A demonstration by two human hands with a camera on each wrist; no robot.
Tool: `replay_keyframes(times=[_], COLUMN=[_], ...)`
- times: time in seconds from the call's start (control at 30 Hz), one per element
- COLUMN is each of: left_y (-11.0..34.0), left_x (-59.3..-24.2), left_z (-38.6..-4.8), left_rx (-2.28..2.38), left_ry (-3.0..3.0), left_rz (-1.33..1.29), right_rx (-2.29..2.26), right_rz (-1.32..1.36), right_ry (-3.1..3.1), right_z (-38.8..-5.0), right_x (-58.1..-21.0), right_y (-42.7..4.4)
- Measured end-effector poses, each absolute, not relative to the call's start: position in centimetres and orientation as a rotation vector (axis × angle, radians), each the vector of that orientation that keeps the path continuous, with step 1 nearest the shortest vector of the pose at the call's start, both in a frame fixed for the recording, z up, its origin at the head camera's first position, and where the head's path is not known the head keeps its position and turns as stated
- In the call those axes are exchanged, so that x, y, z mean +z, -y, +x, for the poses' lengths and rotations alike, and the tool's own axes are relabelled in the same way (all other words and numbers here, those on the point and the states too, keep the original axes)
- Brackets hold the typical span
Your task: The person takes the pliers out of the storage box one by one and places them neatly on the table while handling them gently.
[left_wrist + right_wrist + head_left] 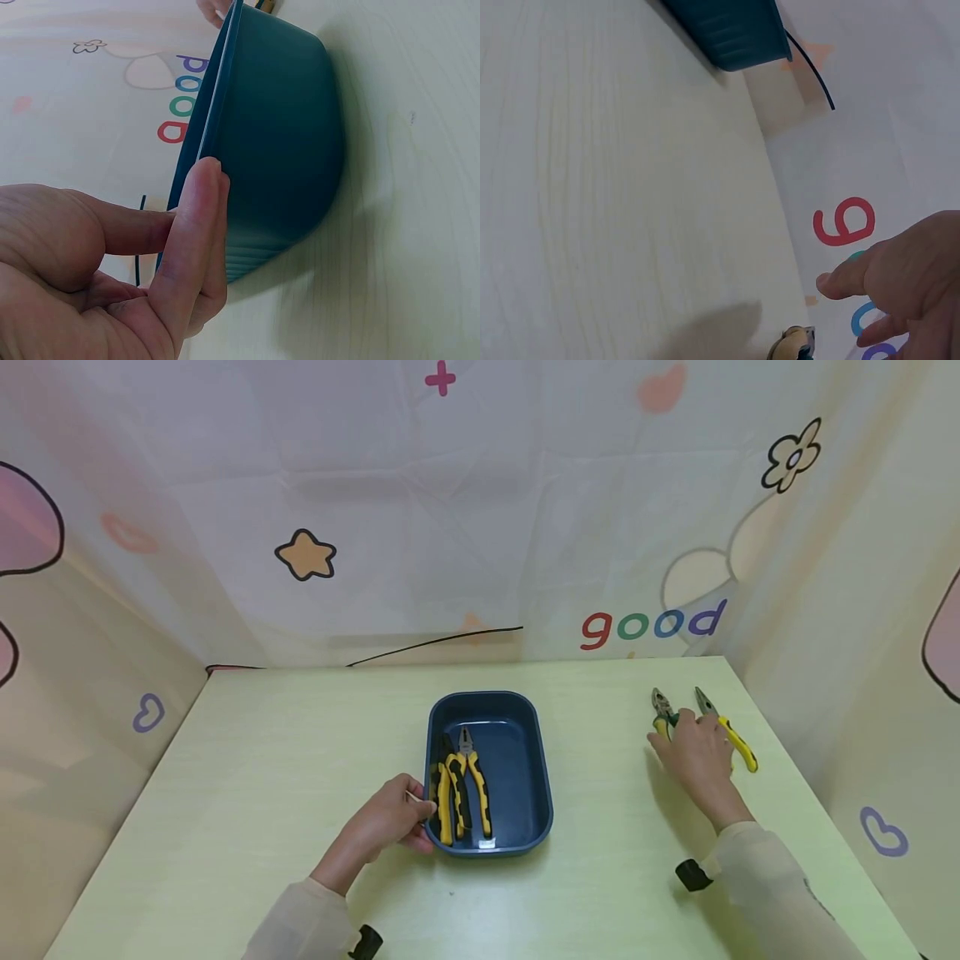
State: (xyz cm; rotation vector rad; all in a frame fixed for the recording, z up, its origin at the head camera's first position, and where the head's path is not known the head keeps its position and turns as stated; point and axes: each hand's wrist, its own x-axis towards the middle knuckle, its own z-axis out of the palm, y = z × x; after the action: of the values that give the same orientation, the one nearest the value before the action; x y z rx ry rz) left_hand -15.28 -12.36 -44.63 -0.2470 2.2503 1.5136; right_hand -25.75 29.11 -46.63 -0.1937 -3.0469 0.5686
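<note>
My left hand [397, 814] pinches the left rim of a dark blue rectangular tray [517, 827], thumb on the inner side and fingers outside, as the left wrist view shows. Pliers with yellow-and-black handles [480, 793] lie overlapping along the tray's left side; one has a silver head. On the right, my right hand [697, 756] hovers over two tools, its thumb and fingers apart. To its left are pliers with a silver head [660, 703], their handles partly hidden. Long-nose pliers with yellow handles [741, 747] lie at its right, partly covered by the hand.
The pale wood-grain table [300, 735] meets a printed cloth [450, 527] at the back and both sides. The right-hand pliers lie near the table's right edge. A black band piece [693, 875] sits at the right wrist.
</note>
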Motion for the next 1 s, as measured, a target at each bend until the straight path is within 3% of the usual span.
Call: replay_keyframes(times=[0.57,1.0], left_y=[12.5,12.4], left_x=[-44.8,-44.9], left_z=[-15.3,-15.4], left_rx=[1.526,1.539], left_ry=[-2.241,-2.233], left_rz=[-0.247,-0.250], right_rx=[0.632,0.579], right_rz=[0.027,0.176], right_ry=[3.035,2.978], right_z=[-23.6,-22.0], right_x=[-41.3,-39.3], right_y=[-24.2,-21.2])
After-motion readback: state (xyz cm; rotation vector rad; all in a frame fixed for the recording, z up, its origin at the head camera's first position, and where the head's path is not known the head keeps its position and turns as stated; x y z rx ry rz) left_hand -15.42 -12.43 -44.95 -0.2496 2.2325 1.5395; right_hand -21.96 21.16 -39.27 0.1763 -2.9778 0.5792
